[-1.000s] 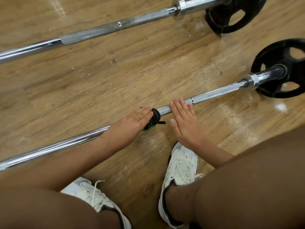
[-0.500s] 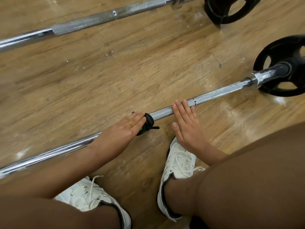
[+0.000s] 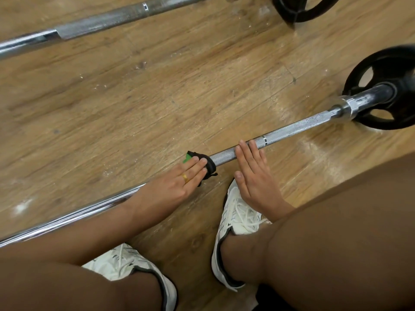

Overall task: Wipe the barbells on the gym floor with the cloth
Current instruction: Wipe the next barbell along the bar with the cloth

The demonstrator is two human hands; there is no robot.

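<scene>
Since 0.5 s ago the left hand (image 3: 173, 185) has slid the cloth (image 3: 208, 163) a little along the near barbell (image 3: 292, 131) toward the right hand (image 3: 256, 176), which stays beside the ring mark.

Head view: the black and green cloth sits wrapped on this barbell, which lies on the wooden floor (image 3: 157, 97). The left fingers lie nearly straight over it and press; the thumb is hidden. The right hand is flat, fingers straight, tips on the bar.
</scene>
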